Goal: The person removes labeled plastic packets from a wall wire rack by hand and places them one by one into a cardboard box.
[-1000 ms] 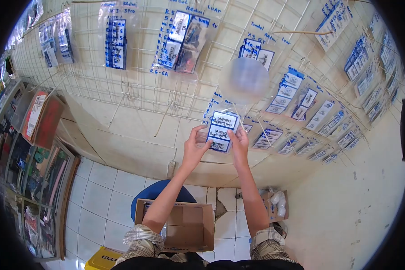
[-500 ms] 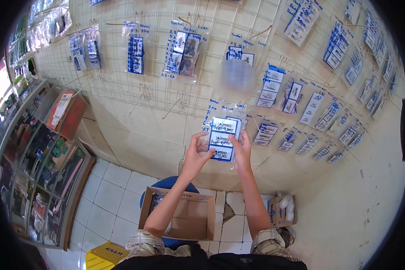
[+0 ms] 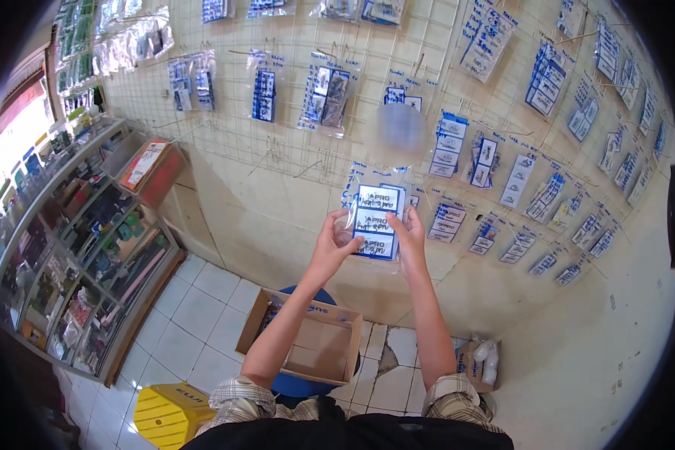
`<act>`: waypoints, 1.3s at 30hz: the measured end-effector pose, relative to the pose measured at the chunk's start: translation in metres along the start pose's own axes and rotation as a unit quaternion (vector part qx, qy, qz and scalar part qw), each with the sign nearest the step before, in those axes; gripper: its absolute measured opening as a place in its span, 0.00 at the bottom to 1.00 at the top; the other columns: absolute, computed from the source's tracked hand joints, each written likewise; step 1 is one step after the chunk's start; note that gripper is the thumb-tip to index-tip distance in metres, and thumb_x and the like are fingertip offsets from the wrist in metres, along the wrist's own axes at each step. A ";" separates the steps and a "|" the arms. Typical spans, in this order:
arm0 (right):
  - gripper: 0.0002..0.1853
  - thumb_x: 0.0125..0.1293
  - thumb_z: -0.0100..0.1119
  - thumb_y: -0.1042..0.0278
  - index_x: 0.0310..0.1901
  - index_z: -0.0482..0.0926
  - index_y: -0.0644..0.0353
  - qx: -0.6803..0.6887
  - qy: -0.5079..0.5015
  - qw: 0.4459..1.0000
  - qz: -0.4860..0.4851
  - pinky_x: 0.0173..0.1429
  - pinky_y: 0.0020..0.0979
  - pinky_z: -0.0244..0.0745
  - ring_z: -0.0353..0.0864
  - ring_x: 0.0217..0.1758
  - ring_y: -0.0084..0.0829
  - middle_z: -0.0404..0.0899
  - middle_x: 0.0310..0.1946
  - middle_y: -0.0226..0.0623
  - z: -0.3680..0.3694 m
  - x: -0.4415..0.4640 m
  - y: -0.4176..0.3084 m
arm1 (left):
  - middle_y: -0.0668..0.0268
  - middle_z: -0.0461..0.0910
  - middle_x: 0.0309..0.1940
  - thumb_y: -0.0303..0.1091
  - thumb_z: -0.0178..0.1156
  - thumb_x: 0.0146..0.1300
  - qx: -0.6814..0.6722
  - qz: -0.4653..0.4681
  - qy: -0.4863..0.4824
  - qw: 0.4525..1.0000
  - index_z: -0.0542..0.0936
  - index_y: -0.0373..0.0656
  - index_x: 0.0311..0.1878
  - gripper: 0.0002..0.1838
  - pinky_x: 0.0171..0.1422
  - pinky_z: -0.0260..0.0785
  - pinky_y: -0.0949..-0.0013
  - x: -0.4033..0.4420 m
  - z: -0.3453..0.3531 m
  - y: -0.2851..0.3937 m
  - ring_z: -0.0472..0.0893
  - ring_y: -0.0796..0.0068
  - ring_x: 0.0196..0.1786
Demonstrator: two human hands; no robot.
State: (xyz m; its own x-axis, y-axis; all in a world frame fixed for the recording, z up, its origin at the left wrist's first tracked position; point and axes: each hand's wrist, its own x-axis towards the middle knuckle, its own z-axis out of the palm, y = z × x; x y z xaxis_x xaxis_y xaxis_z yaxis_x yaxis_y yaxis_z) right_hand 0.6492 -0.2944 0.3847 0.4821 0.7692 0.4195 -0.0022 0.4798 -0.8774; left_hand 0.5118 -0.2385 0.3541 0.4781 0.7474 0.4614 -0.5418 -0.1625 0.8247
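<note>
Between my two hands is a clear plastic bag holding blue-and-white labelled packets marked "APRO" with handwriting across them. My left hand grips the bag's lower left side, its thumb lying on the front near the bottom label. On the right edge, my right hand pinches the bag with the thumb on the middle label. The bag is upright and faces me, with blue handwriting along its top and left side. Fingers behind the bag are mostly hidden.
Similar bags of packets hang from hooks on a wall grid. An open cardboard box rests on a blue stool. Shelved glass cases stand left, a yellow stool lower left, and a small carton lower right.
The view has shifted left, so the wall, box and cases appear farther right. Both hands still hold the bag in nearly the same pose.
</note>
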 end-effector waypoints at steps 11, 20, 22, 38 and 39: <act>0.19 0.54 0.56 0.71 0.47 0.63 0.61 0.019 -0.090 0.992 0.091 0.45 0.21 0.67 0.72 0.41 0.21 0.72 0.38 0.35 0.013 -0.048 0.010 | 0.62 0.72 0.36 0.20 0.56 0.51 0.026 -0.028 0.047 0.998 0.58 0.39 0.54 0.27 0.41 0.67 0.76 -0.064 -0.021 0.005 0.71 0.80 0.40; 0.23 0.46 0.62 0.67 0.42 0.66 0.65 -0.258 -0.163 0.933 0.191 0.42 0.31 0.68 0.75 0.38 0.33 0.74 0.36 0.42 0.008 -0.182 0.251 | 0.61 0.67 0.47 0.13 0.53 0.43 0.329 -0.248 0.109 0.905 0.53 0.46 0.60 0.39 0.42 0.66 0.75 -0.207 -0.122 -0.080 0.70 0.76 0.45; 0.23 0.43 0.64 0.65 0.40 0.67 0.65 -0.233 -0.153 0.937 0.212 0.41 0.33 0.68 0.75 0.37 0.39 0.75 0.35 0.45 0.013 -0.205 0.281 | 0.60 0.67 0.44 0.12 0.50 0.41 0.335 -0.223 0.120 0.908 0.56 0.51 0.60 0.40 0.41 0.66 0.73 -0.230 -0.143 -0.107 0.72 0.71 0.42; 0.26 0.37 0.68 0.67 0.37 0.66 0.68 -0.399 -0.129 0.815 0.399 0.40 0.37 0.69 0.75 0.35 0.45 0.73 0.29 0.48 0.054 -0.279 0.408 | 0.50 0.48 0.57 0.39 0.62 0.43 0.542 -0.554 -0.102 0.623 0.54 0.53 0.59 0.38 0.55 0.59 0.51 -0.273 -0.237 -0.212 0.60 0.44 0.56; 0.26 0.36 0.69 0.65 0.34 0.66 0.66 -0.423 -0.111 0.830 0.346 0.37 0.35 0.69 0.75 0.31 0.40 0.73 0.26 0.44 0.050 -0.290 0.424 | 0.51 0.46 0.58 0.39 0.62 0.43 0.538 -0.566 -0.108 0.615 0.53 0.53 0.60 0.40 0.55 0.59 0.50 -0.272 -0.239 -0.216 0.59 0.44 0.57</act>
State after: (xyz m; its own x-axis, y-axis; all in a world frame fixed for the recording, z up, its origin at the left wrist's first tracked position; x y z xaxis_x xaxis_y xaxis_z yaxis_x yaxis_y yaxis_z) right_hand 0.4648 -0.2929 -0.0972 0.4479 0.8414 -0.3026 0.4507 -0.5047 -0.7363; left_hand 0.3336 -0.2533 -0.0275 0.2716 0.6890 -0.6720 0.9387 -0.0355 0.3430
